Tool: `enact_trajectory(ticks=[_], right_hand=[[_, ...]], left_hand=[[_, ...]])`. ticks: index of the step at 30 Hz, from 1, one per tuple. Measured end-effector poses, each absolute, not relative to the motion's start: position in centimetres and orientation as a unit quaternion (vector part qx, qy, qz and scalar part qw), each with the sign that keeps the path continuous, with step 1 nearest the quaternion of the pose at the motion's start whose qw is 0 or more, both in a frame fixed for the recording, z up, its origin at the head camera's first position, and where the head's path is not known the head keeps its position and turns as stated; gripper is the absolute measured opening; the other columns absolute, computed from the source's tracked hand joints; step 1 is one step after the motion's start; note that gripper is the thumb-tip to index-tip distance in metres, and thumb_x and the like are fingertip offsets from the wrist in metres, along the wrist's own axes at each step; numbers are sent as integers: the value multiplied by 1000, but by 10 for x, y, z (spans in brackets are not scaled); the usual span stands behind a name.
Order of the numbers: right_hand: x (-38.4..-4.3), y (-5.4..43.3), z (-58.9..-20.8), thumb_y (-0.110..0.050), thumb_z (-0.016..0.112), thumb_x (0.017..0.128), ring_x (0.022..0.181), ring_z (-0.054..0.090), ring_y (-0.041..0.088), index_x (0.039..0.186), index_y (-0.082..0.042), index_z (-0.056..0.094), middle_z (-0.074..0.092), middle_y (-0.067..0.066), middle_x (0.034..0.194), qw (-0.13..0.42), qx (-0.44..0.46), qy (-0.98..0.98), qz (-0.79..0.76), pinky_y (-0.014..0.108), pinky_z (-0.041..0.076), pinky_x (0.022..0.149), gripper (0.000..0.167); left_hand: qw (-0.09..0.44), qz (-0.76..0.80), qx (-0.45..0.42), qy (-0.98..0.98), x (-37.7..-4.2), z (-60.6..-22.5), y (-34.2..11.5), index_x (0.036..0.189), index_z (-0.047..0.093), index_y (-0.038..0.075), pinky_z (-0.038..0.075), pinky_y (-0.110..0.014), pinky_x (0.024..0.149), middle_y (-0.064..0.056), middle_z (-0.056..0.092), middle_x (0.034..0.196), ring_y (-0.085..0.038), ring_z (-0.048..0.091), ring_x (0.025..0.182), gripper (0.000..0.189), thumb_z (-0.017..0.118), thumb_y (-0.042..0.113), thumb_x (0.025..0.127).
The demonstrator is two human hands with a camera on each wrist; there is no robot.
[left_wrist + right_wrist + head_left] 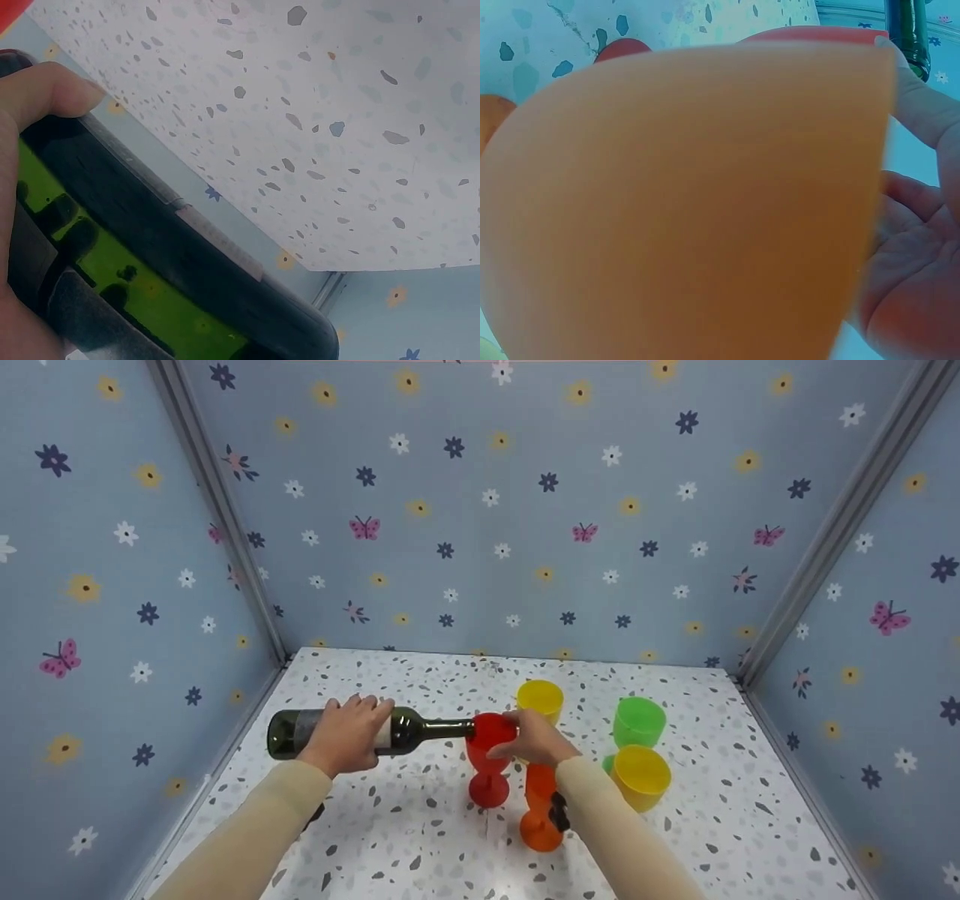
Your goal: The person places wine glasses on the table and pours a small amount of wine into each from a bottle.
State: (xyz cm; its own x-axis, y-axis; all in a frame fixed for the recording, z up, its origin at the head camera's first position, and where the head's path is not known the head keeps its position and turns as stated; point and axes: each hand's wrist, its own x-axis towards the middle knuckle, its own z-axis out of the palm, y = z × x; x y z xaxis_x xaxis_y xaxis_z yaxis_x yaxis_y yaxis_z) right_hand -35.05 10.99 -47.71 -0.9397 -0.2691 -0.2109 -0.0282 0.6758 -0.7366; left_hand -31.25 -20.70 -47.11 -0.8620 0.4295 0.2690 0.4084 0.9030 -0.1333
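My left hand (349, 733) grips a dark green wine bottle (405, 731) around its labelled body. The bottle lies level, its neck pointing right and its mouth right at the rim of a red goblet (487, 757). On the goblet's other side, my right hand (538, 737) holds its bowl near the rim, thumb in front. An orange goblet (541, 831) stands close under my right wrist, partly covered by it. In the right wrist view this orange goblet (682, 195) hides most of the red one. Up close, the left wrist view shows the bottle's green glass (150, 217).
Behind my right hand stands a yellow goblet (540, 697). Farther right are a green goblet (639, 721) and another yellow one (641, 774), close together. The speckled white table (405, 840) is bordered by flower-patterned walls (480, 525) at the back and both sides.
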Motion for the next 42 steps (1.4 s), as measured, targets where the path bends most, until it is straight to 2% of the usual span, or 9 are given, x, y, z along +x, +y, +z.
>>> enact_trajectory(ticks=[42], right_hand=[[-350, 112, -475, -30, 87, 76, 99, 61, 23, 144, -13, 52, 66, 1, 111, 156, -85, 904, -389, 43, 53, 87, 78]], left_hand=[[157, 32, -219, -963, -316, -474, -208, 127, 55, 8, 49, -61, 77, -16, 64, 109, -36, 62, 94, 75, 86, 17, 59]])
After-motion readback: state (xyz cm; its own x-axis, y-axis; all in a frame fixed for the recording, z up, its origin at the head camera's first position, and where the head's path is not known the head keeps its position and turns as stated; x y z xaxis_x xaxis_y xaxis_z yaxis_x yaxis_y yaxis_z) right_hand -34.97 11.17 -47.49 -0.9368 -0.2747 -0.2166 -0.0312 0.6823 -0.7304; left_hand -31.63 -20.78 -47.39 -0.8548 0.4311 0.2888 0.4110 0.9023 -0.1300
